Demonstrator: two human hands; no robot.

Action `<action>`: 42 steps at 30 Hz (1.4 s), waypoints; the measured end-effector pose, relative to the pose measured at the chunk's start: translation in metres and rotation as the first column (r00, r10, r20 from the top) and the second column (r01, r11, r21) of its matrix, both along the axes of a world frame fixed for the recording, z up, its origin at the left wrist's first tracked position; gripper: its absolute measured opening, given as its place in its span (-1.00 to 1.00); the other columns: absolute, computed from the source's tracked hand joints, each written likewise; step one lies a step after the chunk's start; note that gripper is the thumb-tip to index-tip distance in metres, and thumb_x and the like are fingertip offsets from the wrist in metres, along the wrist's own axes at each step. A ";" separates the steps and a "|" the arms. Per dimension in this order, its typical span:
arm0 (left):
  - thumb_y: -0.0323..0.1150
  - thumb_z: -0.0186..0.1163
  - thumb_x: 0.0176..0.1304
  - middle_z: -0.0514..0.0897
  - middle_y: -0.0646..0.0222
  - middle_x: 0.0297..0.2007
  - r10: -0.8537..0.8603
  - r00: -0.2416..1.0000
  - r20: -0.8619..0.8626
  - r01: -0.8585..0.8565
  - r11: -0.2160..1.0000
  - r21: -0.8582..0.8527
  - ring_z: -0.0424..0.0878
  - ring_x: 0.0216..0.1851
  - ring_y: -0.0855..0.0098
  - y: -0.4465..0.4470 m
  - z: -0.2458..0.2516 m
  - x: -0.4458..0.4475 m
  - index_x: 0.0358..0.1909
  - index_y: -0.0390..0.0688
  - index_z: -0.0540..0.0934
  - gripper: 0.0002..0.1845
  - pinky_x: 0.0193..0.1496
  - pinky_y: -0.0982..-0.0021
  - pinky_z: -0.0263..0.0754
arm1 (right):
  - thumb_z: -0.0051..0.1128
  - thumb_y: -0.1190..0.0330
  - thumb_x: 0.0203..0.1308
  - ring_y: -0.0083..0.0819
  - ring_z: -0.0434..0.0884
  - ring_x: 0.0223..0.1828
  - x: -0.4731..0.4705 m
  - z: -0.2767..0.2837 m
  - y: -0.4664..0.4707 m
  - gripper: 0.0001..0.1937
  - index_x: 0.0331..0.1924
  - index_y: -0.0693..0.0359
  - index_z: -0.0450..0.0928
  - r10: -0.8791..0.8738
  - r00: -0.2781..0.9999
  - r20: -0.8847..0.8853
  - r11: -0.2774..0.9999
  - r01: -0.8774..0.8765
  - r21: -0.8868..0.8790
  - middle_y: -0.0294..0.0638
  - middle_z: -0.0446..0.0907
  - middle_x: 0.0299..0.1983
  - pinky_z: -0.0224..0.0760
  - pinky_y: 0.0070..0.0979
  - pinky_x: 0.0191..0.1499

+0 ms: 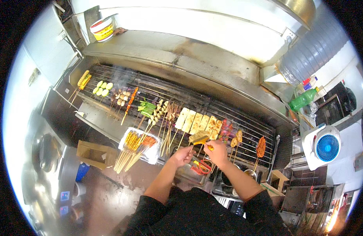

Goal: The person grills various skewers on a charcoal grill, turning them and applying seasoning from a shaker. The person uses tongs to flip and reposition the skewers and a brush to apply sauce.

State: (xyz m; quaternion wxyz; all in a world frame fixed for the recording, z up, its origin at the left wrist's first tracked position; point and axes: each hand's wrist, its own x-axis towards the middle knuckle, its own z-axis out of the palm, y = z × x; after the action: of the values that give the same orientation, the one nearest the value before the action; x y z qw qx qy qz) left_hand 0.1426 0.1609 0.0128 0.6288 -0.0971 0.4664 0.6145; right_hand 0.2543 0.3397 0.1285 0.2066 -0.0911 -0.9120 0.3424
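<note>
My left hand (183, 155) grips the wooden stick of a skewered pale, flat piece of food (199, 136) at the near edge of the long grill. My right hand (217, 151) is closed on the yellow handle of a tool (202, 140), whose head lies against that food; its exact kind cannot be told. Just beyond are skewered pale slabs (196, 121), browned on the right ones. Left of them lie thin meat skewers (171, 113) and green vegetable skewers (146, 108). Red-handled scissors (202, 167) rest on a metal tray (187, 177) below my hands.
A foil-lined tray (153, 157) of skewers juts from the grill's front, beside a cardboard box (96, 154). More skewers lie along the grill grate (252, 129). At right are a white fan (328, 147) and a green bottle (303, 99); a bucket (102, 30) stands on the back ledge.
</note>
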 end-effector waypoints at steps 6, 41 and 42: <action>-0.06 0.24 0.39 0.68 -0.03 -0.40 -0.381 0.027 -0.924 -0.415 0.837 -0.357 0.67 -0.35 -0.17 -0.022 0.055 0.008 -0.18 -0.20 0.62 -0.64 -0.23 -0.11 0.58 | 0.37 0.35 0.25 -0.07 0.75 -0.25 -0.053 0.010 0.013 -0.81 -0.22 0.34 0.72 -0.053 0.978 -0.203 0.999 0.055 0.003 -0.01 0.76 -0.27 0.61 -0.29 -0.17; -0.10 0.04 0.57 0.46 0.49 -0.53 -0.064 0.974 -0.217 0.034 0.990 -0.140 0.39 -0.56 0.47 -0.038 0.019 -0.035 -0.17 -0.19 0.52 -0.67 -0.51 0.40 0.24 | 0.44 0.39 0.16 -0.08 0.70 -0.37 -0.047 -0.014 -0.032 -0.83 -0.36 0.32 0.68 -0.061 0.988 -0.143 0.998 0.058 -0.024 -0.02 0.69 -0.40 0.55 -0.26 -0.29; -0.06 0.09 0.53 0.58 0.41 -0.49 -0.294 0.863 -0.411 0.158 0.930 -0.333 0.53 -0.52 0.37 -0.046 0.035 -0.031 -0.12 -0.25 0.54 -0.61 -0.43 0.30 0.41 | 0.45 0.40 0.14 -0.09 0.68 -0.39 -0.042 -0.011 -0.030 -0.83 -0.37 0.32 0.68 -0.064 0.979 -0.192 0.998 0.061 -0.019 -0.03 0.69 -0.41 0.53 -0.26 -0.31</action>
State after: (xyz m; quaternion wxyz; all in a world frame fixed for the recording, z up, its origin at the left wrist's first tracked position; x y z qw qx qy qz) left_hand 0.1116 0.1150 0.0473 0.5496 0.0146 0.6927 0.4668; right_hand 0.2125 0.3100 0.1177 0.3039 -0.0876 -0.8821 0.3490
